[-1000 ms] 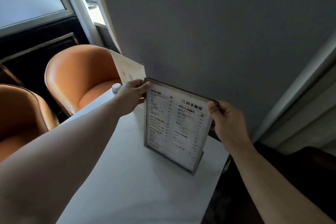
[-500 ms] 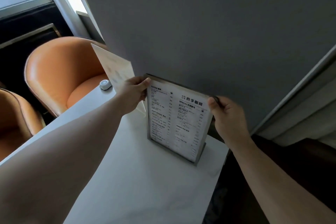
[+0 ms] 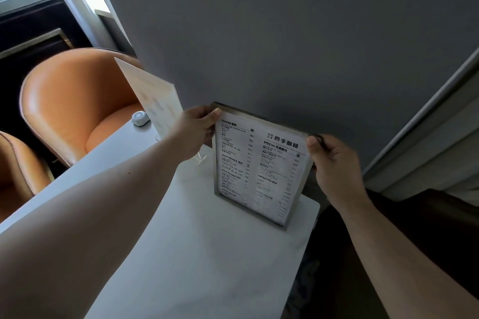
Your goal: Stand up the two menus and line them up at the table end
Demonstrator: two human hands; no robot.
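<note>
Both hands, left (image 3: 193, 134) and right (image 3: 334, 160), grip the framed menu (image 3: 259, 166) upright at the white surface (image 3: 194, 254) end by a grey wall (image 3: 285, 33), pale menu (image 3: 155, 101) alongside, orange chairs (image 3: 77, 101) beyond

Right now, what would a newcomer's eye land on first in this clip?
First, the framed menu standing upright near the far right end of the white table, pinched at its top corners by the left hand and right hand. Next, the pale second menu standing behind the left hand, and the orange chair beyond the table's left edge.
</note>
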